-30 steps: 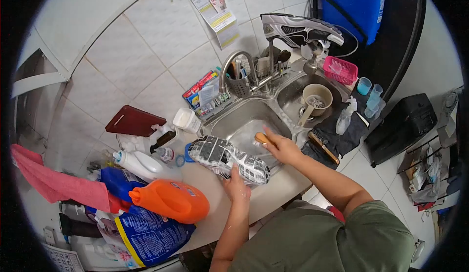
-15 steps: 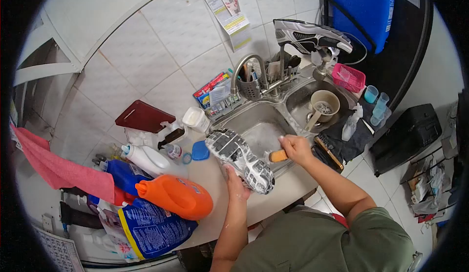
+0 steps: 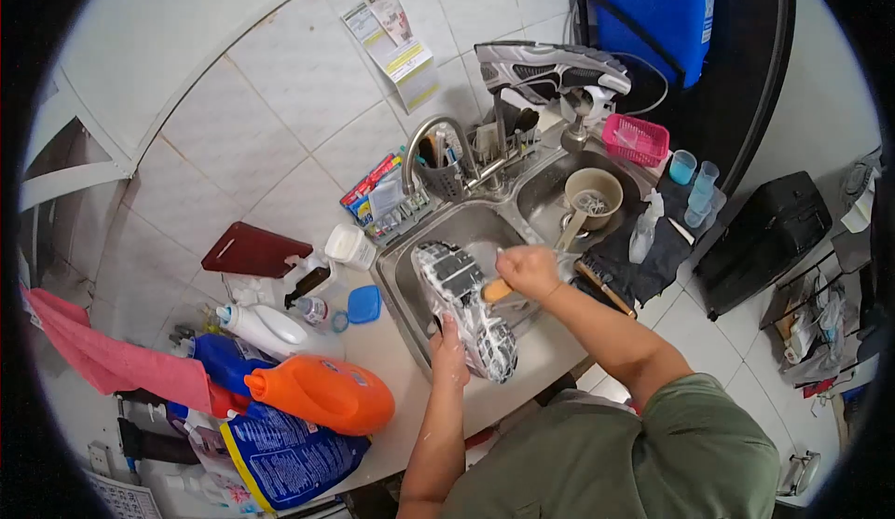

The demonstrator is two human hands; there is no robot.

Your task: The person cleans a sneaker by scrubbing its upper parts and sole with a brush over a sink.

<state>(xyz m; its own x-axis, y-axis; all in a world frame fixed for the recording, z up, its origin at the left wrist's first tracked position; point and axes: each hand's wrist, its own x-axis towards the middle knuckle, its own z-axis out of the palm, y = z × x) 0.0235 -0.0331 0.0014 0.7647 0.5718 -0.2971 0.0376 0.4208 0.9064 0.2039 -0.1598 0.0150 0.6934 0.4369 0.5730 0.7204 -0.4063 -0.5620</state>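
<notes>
My left hand (image 3: pixel 449 356) grips a foamy black-and-white shoe (image 3: pixel 457 281) by its near side, sole facing up, over the front edge of the left sink basin (image 3: pixel 485 225). In my right hand (image 3: pixel 530 272), the fingers are wrapped round a brush with an orange-brown handle (image 3: pixel 497 290). The brush is against the middle of the sole or just beside it; its bristles are hidden. White suds cover parts of the sole.
A beige dipper (image 3: pixel 593 193) sits in the right basin. Another shoe (image 3: pixel 555 67) lies behind the faucet (image 3: pixel 410 160). An orange bottle (image 3: pixel 326 393), a white bottle (image 3: pixel 270 332) and a blue lid (image 3: pixel 364 304) are at the left. A second brush (image 3: pixel 606 286) lies right.
The shoe has turned more lengthwise and shifted over the left basin. My right hand has brought the brush from beside the shoe to its sole. The camera view has also shifted.
</notes>
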